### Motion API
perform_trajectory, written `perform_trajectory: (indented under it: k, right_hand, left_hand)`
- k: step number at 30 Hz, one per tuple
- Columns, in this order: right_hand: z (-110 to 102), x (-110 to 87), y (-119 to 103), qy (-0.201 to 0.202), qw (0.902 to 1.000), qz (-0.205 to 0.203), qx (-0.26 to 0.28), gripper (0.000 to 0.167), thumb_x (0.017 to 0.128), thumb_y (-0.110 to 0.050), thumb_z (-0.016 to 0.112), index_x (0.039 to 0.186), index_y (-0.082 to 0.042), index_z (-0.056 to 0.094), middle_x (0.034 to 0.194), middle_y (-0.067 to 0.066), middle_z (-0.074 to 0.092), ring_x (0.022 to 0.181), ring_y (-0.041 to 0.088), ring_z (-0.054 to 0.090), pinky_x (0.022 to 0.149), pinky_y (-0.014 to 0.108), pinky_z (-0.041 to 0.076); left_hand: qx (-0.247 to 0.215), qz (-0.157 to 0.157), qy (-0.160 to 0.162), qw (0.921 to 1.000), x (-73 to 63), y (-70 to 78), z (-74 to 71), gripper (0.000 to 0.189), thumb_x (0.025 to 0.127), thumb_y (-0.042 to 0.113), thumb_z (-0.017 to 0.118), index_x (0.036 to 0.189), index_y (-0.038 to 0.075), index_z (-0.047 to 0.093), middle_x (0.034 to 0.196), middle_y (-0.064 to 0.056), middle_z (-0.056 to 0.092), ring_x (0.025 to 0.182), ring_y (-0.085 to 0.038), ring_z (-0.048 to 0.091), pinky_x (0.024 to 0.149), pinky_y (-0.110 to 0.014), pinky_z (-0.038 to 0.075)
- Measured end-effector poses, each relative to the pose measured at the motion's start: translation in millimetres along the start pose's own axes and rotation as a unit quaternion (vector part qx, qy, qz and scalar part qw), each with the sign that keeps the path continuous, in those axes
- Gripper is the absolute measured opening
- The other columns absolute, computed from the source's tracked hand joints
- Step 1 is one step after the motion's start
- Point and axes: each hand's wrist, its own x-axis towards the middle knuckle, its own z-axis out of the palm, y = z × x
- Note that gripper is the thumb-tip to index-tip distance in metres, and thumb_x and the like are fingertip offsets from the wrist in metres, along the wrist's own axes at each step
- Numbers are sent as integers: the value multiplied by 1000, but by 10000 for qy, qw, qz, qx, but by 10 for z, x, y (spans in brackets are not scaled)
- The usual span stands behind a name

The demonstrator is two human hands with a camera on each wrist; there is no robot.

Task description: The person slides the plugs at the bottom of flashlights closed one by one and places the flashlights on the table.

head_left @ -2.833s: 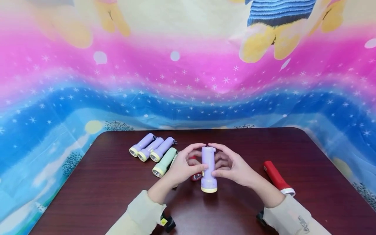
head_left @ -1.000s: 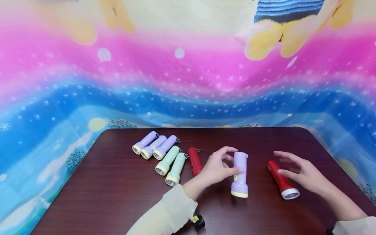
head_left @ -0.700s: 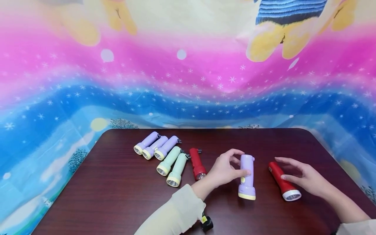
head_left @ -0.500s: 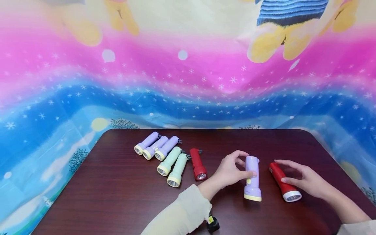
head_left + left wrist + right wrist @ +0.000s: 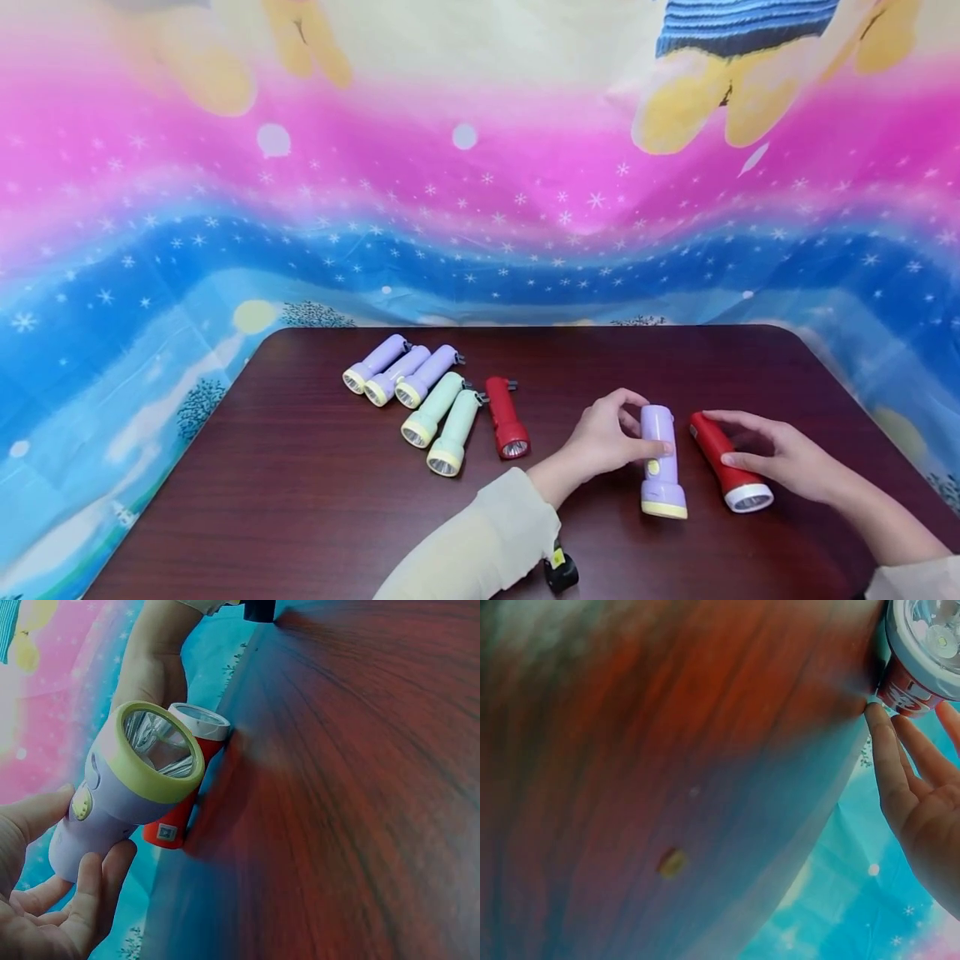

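In the head view, my left hand (image 5: 603, 437) grips a light purple flashlight (image 5: 662, 493) around its barrel, thumb across the front. Its yellow-rimmed lens end points down, tilted toward me, and a yellow switch shows on its side. Right of it, my right hand (image 5: 795, 462) has thumb and fingers on either side of a red flashlight (image 5: 708, 446) with a white rim. That flashlight lies slanted, lens toward me. The left wrist view shows the purple flashlight (image 5: 127, 799) lens-on, overlapping the red one behind. In the right wrist view, fingertips meet the red flashlight's body (image 5: 907, 694).
On the dark wood table (image 5: 300, 517), three purple flashlights (image 5: 427, 377) lie in a slanted row at back left. Two mint green flashlights (image 5: 459, 421) and a smaller red flashlight (image 5: 506, 412) follow to their right. A printed cloth (image 5: 480, 208) hangs behind the table's far edge.
Both hands held the purple flashlight at first; the right hand let go and went right to the large red flashlight. My left hand has carried the purple one rightward, close beside it.
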Motion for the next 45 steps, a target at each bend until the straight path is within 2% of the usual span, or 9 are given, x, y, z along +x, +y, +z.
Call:
perform_trajectory:
  k: [8,20,24,34,40,45]
  right_hand:
    - [-4,-8,24,-90,9998,-62,141,54,90,-9,71,140,-7,53,121,-33,52,97,-9,56,70,20,51]
    - [6,9,21,-138,9995,-240,139,53,90,-8,70,140,-6,53,123,-34,50,99,-10,56,71,19,51]
    - [3,-1,17,-137,9992,-337,180,53,90,-6,70,140,-4,52,124,-34,50,100,-11,56,71,18,51]
    - [15,-12,2,-228,9987,-238,377,54,90,-6,70,140,0,50,121,-34,51,102,-14,54,71,19,53]
    - [19,-11,8,-186,9984,-382,361,53,90,-4,70,139,1,50,122,-34,51,103,-14,55,71,18,52]
    - [8,-3,13,-186,9985,-396,333,52,90,-4,69,139,1,50,123,-35,50,102,-13,56,71,18,52]
  left_hand:
    - [27,-220,41,9997,30,11,131,46,77,17,86,114,26,62,79,6,58,61,-10,58,54,-23,53]
    - [114,-569,170,9982,106,-37,209,45,75,19,88,110,23,61,79,2,56,58,-13,57,54,-26,54]
    - [181,-546,182,9982,121,-27,252,45,74,21,89,110,23,61,79,3,56,58,-12,57,53,-25,53]
    - [456,-549,345,9969,183,-2,425,49,71,28,91,110,24,61,75,5,57,54,-11,56,50,-24,50]
    - [489,-697,403,9956,207,14,470,47,72,29,90,108,22,61,77,5,57,54,-12,57,49,-24,50]
    - [596,-695,505,9945,241,0,496,46,72,32,90,107,20,62,78,6,57,52,-12,56,48,-24,50]
